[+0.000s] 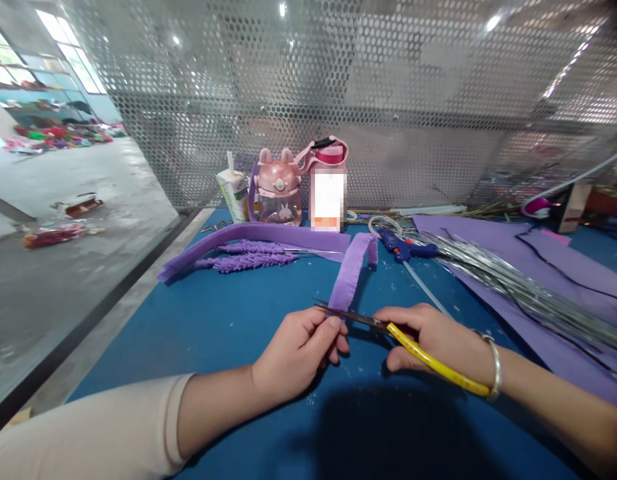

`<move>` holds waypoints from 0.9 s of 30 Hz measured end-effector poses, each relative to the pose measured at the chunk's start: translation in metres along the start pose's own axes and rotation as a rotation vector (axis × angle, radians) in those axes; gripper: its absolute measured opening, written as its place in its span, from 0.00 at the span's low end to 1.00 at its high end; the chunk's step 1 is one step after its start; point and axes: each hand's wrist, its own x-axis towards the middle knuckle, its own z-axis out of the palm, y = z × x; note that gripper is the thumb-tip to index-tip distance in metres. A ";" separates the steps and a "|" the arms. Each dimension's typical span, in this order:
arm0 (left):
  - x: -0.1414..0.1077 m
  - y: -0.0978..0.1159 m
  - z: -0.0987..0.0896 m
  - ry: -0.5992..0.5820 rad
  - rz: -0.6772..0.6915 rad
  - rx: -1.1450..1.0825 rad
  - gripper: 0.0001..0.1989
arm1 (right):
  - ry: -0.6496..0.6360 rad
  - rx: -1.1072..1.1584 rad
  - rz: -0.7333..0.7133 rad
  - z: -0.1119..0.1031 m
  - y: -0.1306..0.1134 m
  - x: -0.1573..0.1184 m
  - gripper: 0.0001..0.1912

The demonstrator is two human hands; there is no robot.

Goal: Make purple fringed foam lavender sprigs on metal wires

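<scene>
Between its thumb and fingers, my left hand (306, 343) pinches the near end of a purple strip (349, 270), whose edge looks fringed with small cuts. Yellow-handled scissors (423, 357) are in my right hand (438, 340), their dark blades crossing the strip just above my left fingertips. The strip rises away from me and bends over at its far end. Behind it lie a longer folded purple strip (268, 233) and purple flower sprigs (256, 257) with thin stems. How far apart the blades are is hard to make out.
A blue glue gun (406, 248) lies right of the strip, beside a bundle of silvery wires (508, 287) on purple sheets (468, 233). Two pink bottles and a drink carton (234, 193) stand at the back against a perforated metal panel (368, 100). The blue table (198, 333) ends at left.
</scene>
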 end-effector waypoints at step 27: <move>0.001 0.003 -0.002 0.063 0.064 0.024 0.12 | -0.008 -0.104 0.015 -0.005 -0.012 -0.006 0.39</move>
